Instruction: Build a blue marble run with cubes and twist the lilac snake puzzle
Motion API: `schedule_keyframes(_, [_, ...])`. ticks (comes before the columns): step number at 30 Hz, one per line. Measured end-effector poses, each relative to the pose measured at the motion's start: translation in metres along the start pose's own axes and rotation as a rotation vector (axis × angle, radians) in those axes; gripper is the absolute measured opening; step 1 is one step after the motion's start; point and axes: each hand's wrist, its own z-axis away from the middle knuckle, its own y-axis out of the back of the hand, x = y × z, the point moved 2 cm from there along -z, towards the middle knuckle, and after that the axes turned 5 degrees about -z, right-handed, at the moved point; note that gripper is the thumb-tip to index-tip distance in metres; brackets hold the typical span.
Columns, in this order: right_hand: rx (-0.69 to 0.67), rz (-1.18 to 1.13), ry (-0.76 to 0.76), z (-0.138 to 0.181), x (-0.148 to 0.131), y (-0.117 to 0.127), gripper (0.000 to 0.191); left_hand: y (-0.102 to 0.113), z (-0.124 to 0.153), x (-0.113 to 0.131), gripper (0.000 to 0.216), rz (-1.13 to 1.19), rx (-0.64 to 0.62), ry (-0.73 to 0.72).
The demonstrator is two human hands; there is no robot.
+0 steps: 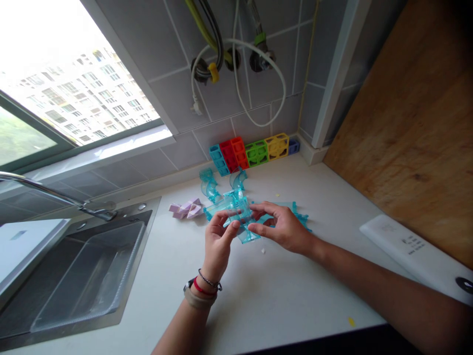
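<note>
Both my hands meet over a white counter on a clear turquoise plastic track assembly. My left hand, with bracelets at the wrist, pinches the piece from the near left side. My right hand grips it from the right, fingers curled round its edge. More turquoise curved track pieces lie just behind, touching the held part. Other turquoise bits stick out beyond my right hand.
A row of blue, red, green and yellow frame blocks leans against the tiled wall. Small pale purple pieces lie left of the track. A steel sink with faucet is at left; a white power strip and wooden panel at right.
</note>
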Motion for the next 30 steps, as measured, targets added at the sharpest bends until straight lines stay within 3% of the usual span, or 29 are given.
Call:
schedule_keyframes(4, [0.091,0.044,0.066,-0.003,-0.008,0.012,0.045,-0.002,0.0,0.001,0.03,-0.007,0.004,-0.067])
schedule_keyframes(8, [0.327,0.112,0.107,-0.011,-0.014,0.038,0.044,-0.002,-0.002,-0.001,0.027,-0.161,0.0,-0.091])
schedule_keyframes(13, [0.528,0.41,0.233,-0.025,-0.007,0.072,0.039,-0.005,-0.001,-0.002,0.02,-0.424,-0.065,-0.207])
schedule_keyframes(19, [0.446,0.748,0.173,-0.039,0.027,0.099,0.027,-0.009,0.004,0.004,0.01,-0.616,-0.24,-0.434])
schedule_keyframes(23, [0.432,0.837,0.127,-0.041,0.037,0.1,0.029,-0.006,0.001,0.002,0.019,-0.747,-0.273,-0.4])
schedule_keyframes(26, [0.473,0.849,0.248,-0.036,0.021,0.088,0.033,-0.002,-0.002,-0.001,0.03,-0.808,-0.253,-0.361])
schedule_keyframes(28, [0.337,0.815,0.313,-0.03,0.006,0.072,0.031,0.001,-0.003,-0.003,0.035,-0.816,-0.222,-0.347])
schedule_keyframes(30, [0.059,0.79,0.304,-0.022,-0.007,0.053,0.029,0.004,-0.005,-0.003,0.039,-0.812,-0.191,-0.334])
